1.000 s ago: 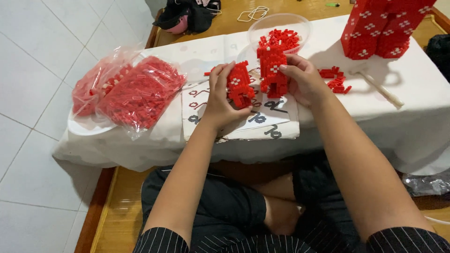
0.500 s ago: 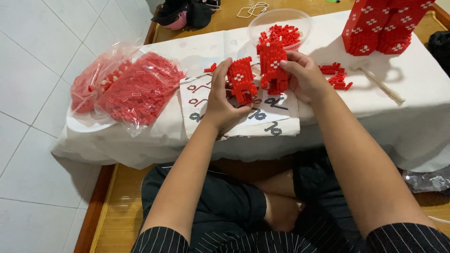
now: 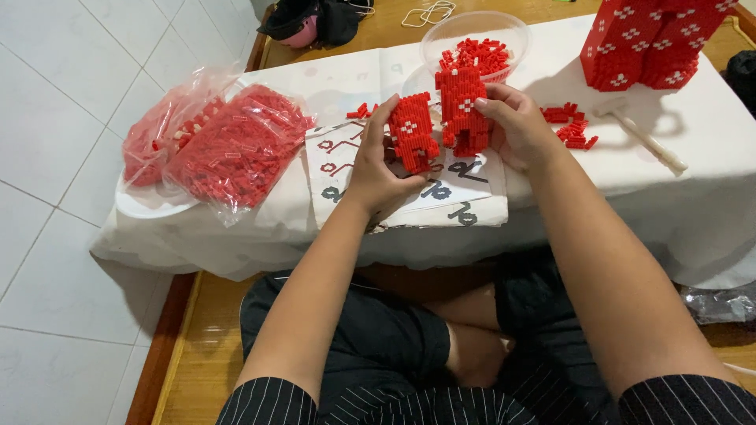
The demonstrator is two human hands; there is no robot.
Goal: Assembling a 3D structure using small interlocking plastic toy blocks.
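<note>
Red brick blocks fill both hands: left hand (image 3: 378, 169) clamps the smaller block (image 3: 412, 132), right hand (image 3: 516, 126) clamps the taller block (image 3: 463, 109), over the bench (image 3: 709, 189).

I am seeing bright, even indoor light falling from above. The white cloth (image 3: 693, 205) is glaring a little, the tall red block tower (image 3: 650, 39) is casting a soft shadow forward, and edges are bending slightly; focus is holding sharp.
</note>
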